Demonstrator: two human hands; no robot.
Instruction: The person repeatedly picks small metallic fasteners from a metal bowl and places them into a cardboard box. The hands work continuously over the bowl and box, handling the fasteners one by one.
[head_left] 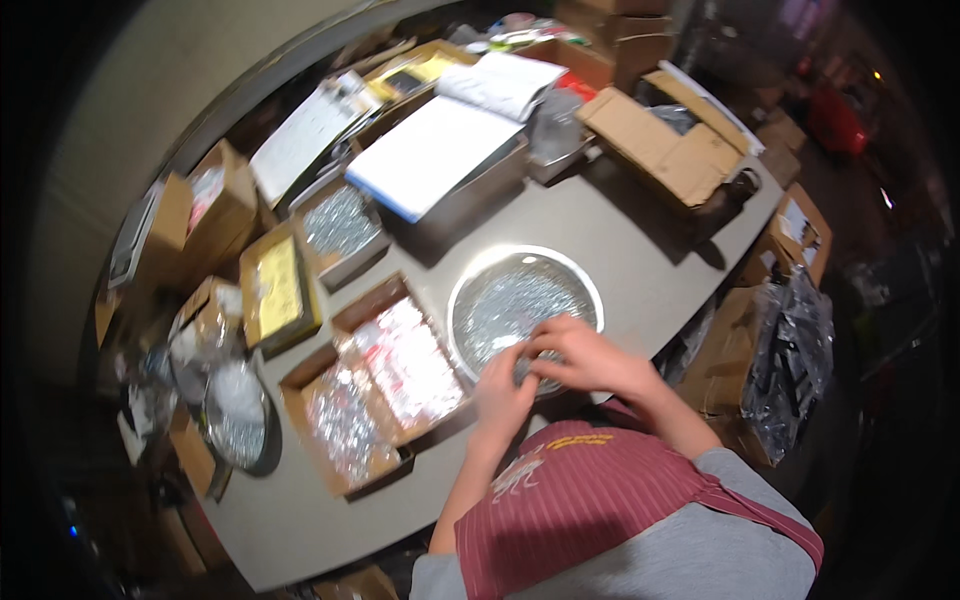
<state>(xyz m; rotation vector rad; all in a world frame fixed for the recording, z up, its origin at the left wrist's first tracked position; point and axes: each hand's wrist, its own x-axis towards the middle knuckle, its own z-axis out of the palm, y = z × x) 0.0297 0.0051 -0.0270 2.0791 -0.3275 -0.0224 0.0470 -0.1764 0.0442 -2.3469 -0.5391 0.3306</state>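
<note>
A round metal bowl (pixel 597 290) with a bright rim stands on the table in front of me, with many small shiny silver metal pieces (pixel 515 305) in it. Both my hands meet over its near edge. My left hand (pixel 505 388) has its fingers bent inward close to the other hand. My right hand (pixel 580 355) curls over from the right, fingertips together near the left ones. Whatever they pinch is hidden and blurred. Left of the bowl, a cardboard box (pixel 430 437) holds clear plastic packets (pixel 405 360) with red print and more shiny packets (pixel 350 425).
On the grey table (pixel 300 545), a tray of silver pieces (pixel 340 222) and a yellow-topped box (pixel 278 288) stand to the left. An open binder (pixel 440 155) rests on a box behind. A flattened carton (pixel 665 150) lies far right; a plastic-lined box (pixel 735 350) stands beside the table.
</note>
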